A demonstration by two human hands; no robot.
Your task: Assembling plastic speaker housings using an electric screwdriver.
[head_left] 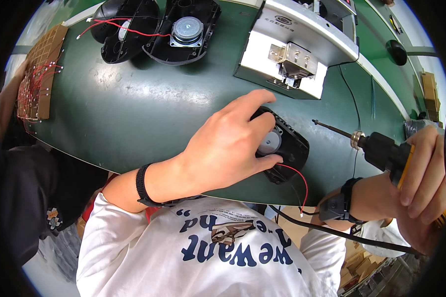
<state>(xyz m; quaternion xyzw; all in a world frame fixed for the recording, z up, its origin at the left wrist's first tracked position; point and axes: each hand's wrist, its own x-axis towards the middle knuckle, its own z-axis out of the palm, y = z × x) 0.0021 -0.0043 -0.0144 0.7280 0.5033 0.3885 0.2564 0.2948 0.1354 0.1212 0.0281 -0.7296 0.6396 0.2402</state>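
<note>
My left hand [225, 143] grips a black plastic speaker housing [297, 148] lying on the green table near its front edge. Between thumb and fingers, a round grey speaker driver [270, 142] sits in that housing, partly hidden by the hand. A thin red wire [306, 184] runs out from beside my thumb and droops over the table edge, ending in a small white connector. At the right, my right hand [421, 180] is closed around a black and yellow power screwdriver [384, 149]. Its long bit points left, with the tip above the table, apart from the housing.
A silver, white-fronted screw-feeding machine [282, 64] stands at the back. Two more black housings [186, 52] lie at the far left, one with a driver showing. A cardboard piece [47, 74] carries red wires at the left edge, near another person's arm [7, 101]. Dark cables [351, 235] hang in front.
</note>
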